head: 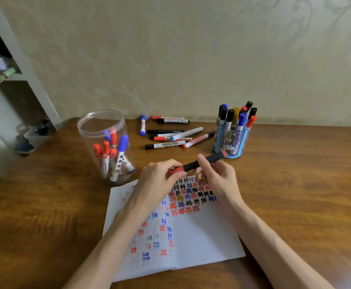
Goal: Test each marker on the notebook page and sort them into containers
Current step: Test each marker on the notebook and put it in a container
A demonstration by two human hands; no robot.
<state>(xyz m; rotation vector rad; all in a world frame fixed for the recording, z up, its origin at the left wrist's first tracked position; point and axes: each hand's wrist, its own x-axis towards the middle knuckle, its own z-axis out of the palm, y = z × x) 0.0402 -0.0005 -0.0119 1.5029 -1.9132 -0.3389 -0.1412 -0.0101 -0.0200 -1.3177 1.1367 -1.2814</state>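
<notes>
Notebook page [201,236] lies beneath as left hand [157,181] pinches the red cap [177,170] and right hand [219,180] grips the black marker [211,159]

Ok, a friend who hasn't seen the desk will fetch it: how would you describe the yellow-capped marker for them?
On the wooden table, look beyond the open notebook and to its right for the blue holder full of upright markers. The yellow-capped marker stands in its middle; every other cap there is black, blue or red.
</notes>
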